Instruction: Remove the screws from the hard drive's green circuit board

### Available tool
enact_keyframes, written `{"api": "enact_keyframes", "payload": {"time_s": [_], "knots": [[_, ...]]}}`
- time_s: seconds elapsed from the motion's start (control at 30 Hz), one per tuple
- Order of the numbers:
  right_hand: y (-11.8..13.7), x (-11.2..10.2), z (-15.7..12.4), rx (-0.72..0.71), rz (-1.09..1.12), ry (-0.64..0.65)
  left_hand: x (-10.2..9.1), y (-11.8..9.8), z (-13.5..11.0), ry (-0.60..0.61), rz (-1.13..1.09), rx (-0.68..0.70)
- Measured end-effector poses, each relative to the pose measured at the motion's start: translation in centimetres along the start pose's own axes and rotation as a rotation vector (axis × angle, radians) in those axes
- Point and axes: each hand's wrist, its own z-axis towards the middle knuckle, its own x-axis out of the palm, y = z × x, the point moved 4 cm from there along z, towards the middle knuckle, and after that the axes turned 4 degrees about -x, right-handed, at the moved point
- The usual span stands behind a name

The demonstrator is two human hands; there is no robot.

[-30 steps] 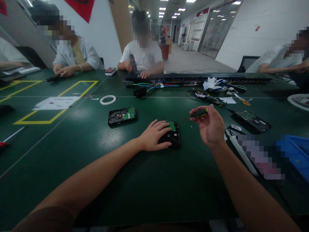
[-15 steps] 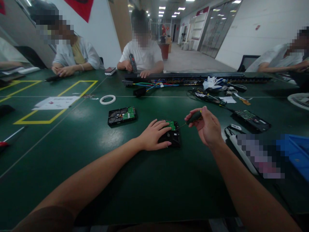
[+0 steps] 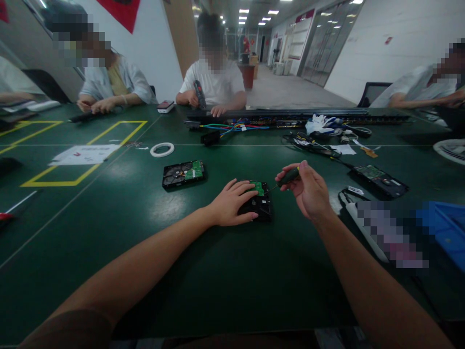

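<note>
A hard drive [image 3: 263,208] with a green circuit board lies on the table in front of me. My left hand [image 3: 234,203] rests flat across its left part, fingers stretched and a little spread, covering some of it. My right hand [image 3: 308,191] is closed round the dark handle of a screwdriver [image 3: 288,177], just right of the drive. The screwdriver's thin shaft points left and down to the drive's right edge; whether its tip touches a screw is too small to tell.
A second hard drive [image 3: 183,174] lies to the left, another [image 3: 379,182] to the right. Beyond are a white ring [image 3: 162,150], cables [image 3: 308,144] and long dark rails [image 3: 290,116]. A blue bin [image 3: 448,230] stands at the right. Several people sit around the table [image 3: 203,286].
My right hand and the screwdriver have shifted slightly left, towards the drive. My left hand and the drive stay where they were.
</note>
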Motion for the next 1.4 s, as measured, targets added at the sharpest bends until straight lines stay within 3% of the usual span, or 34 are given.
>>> {"api": "enact_keyframes", "payload": {"time_s": [1.4], "knots": [[0.38,0.84,-0.1,-0.008,-0.082,0.079,0.08,-0.01,0.12,-0.005,-0.02,0.0]]}}
